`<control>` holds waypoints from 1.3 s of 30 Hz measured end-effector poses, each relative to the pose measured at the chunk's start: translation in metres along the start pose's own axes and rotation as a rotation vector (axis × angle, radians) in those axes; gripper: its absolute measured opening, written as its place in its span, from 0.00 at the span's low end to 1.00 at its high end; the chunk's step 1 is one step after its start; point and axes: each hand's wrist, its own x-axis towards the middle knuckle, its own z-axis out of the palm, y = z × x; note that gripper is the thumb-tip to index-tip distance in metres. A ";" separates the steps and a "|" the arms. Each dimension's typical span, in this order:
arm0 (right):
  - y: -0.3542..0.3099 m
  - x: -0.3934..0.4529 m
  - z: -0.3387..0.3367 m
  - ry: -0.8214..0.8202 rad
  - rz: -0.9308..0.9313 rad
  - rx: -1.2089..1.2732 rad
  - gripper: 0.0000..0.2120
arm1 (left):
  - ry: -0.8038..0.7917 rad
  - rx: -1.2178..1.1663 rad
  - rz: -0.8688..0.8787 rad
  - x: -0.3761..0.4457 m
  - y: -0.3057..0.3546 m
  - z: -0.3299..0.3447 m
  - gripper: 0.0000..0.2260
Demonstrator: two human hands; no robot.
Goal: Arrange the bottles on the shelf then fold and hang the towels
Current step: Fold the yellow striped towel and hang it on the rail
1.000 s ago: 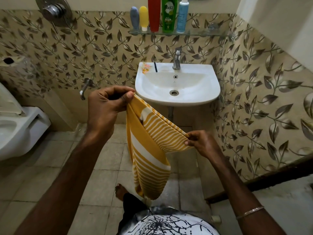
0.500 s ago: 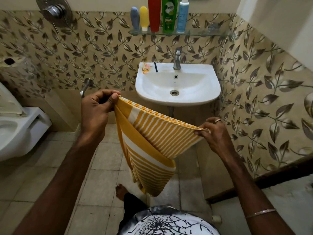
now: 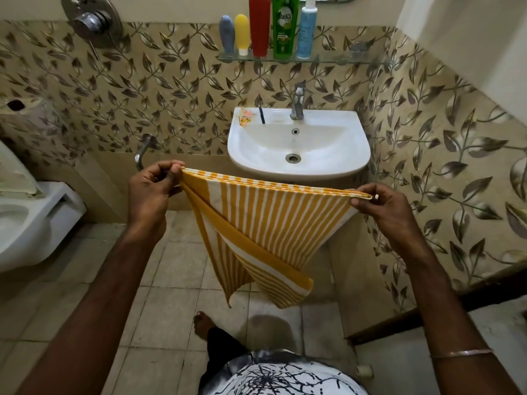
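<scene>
A yellow and white striped towel [image 3: 265, 223] hangs folded in front of me, its top edge stretched nearly level below the sink. My left hand [image 3: 151, 189] pinches the towel's left top corner. My right hand [image 3: 379, 206] pinches the right top corner. The towel's lower part droops to a point above the floor. On the glass shelf [image 3: 336, 59] above the sink stand several bottles in a row: a grey tube [image 3: 226, 32], a yellow tube [image 3: 242, 32], a red bottle [image 3: 259, 25], a green bottle [image 3: 285, 27] and a blue bottle [image 3: 306, 31].
A white sink [image 3: 302, 166] with a tap [image 3: 298, 105] is fixed to the leaf-patterned back wall. A white toilet [image 3: 31, 223] stands at the left. A shower valve [image 3: 91, 19] sits high on the left. The right wall is close. My foot [image 3: 204, 320] rests on the tiled floor.
My hands have moved apart, the right one going right and up, so the towel's top edge went from bunched and sloping to stretched and nearly level.
</scene>
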 end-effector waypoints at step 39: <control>-0.031 0.007 -0.011 -0.409 -0.139 -0.511 0.31 | 0.009 0.089 -0.019 0.017 -0.017 0.021 0.08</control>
